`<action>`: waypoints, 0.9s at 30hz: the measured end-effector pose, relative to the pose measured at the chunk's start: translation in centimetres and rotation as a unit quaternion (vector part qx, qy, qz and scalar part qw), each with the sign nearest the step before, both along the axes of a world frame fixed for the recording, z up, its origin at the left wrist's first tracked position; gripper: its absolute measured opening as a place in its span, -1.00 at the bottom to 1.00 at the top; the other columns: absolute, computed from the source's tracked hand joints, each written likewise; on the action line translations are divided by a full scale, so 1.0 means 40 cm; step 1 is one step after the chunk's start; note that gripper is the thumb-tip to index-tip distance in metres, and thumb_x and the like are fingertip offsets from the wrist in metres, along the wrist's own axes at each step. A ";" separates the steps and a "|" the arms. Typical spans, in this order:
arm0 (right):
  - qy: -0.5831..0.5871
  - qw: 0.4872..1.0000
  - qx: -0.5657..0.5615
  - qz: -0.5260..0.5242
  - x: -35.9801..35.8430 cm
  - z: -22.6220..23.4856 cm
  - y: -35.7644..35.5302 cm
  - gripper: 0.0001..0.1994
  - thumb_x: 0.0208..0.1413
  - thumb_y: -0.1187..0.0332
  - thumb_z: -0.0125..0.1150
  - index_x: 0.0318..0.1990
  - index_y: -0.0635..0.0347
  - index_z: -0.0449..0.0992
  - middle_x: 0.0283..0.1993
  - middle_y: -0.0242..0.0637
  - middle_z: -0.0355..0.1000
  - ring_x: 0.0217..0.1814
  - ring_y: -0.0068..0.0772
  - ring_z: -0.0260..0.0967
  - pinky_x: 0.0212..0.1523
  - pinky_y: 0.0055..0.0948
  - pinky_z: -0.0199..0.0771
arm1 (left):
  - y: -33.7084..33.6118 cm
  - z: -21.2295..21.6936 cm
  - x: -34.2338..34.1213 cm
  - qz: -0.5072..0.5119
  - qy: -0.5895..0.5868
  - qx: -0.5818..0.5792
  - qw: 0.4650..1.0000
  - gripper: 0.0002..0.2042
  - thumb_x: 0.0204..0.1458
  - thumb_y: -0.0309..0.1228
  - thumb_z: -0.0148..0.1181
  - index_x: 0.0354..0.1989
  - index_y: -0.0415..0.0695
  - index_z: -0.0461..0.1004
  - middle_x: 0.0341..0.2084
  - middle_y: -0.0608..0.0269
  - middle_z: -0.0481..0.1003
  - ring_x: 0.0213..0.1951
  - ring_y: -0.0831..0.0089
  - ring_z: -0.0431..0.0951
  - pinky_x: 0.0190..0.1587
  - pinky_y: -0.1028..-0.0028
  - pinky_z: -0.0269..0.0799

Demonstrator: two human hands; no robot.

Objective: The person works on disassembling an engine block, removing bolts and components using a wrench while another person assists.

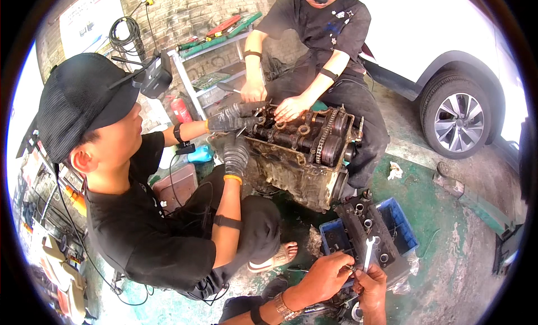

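Fingers of the left hand and right hand pinch a silver wrench over a blue crate holding a dark engine cover, while two co-workers crouch at the grimy engine block beyond.

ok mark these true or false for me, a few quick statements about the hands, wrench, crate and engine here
1. Both hands, left hand and right hand, meet at a small part. True.
2. A silver wrench stands by the right hand. True.
3. The blue crate is red. False: it is blue.
4. The engine sits on a workbench. False: it rests on the floor.
5. One co-worker wears grey gloves. True.
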State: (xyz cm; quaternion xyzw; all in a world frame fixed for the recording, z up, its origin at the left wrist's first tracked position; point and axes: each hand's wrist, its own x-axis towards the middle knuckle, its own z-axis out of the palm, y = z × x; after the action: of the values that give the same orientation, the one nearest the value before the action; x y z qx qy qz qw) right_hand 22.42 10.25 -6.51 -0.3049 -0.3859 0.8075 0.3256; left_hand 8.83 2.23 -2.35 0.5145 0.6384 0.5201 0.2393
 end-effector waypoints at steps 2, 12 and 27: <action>0.003 1.000 0.002 0.001 0.000 -0.001 -0.001 -0.91 -0.01 0.51 0.24 -0.36 0.29 0.46 -0.50 -0.30 0.45 -0.69 -0.69 0.17 -0.70 -0.70 0.09 | -0.001 0.001 0.000 0.002 -0.003 -0.001 1.000 -0.85 -0.08 -0.59 0.11 -0.29 -0.32 0.41 -0.46 -0.04 0.43 -0.40 -0.02 0.46 -0.37 0.25 0.36; -0.008 1.000 -0.014 0.003 0.000 0.009 -0.005 -0.92 0.00 0.52 0.24 -0.37 0.27 0.46 -0.51 -0.34 0.42 -0.69 -0.70 0.16 -0.70 -0.71 0.09 | -0.003 0.006 -0.003 -0.005 0.010 -0.018 1.000 -0.84 -0.05 -0.59 0.14 -0.26 -0.35 0.42 -0.42 -0.01 0.45 -0.40 0.15 0.50 -0.35 0.36 0.41; -0.004 1.000 -0.015 0.012 0.001 -0.003 -0.004 -0.92 0.01 0.50 0.24 -0.37 0.26 0.46 -0.50 -0.32 0.44 -0.68 -0.70 0.17 -0.71 -0.70 0.11 | -0.004 -0.003 -0.003 -0.006 0.038 -0.014 0.999 -0.83 -0.03 -0.60 0.16 -0.24 -0.35 0.43 -0.42 0.03 0.46 -0.43 0.32 0.54 -0.37 0.46 0.44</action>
State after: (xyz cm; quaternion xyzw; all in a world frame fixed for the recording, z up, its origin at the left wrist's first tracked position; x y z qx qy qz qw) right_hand 22.47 10.11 -6.63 -0.3082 -0.3782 0.8162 0.3095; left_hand 8.69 2.07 -2.48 0.5340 0.6514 0.4897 0.2251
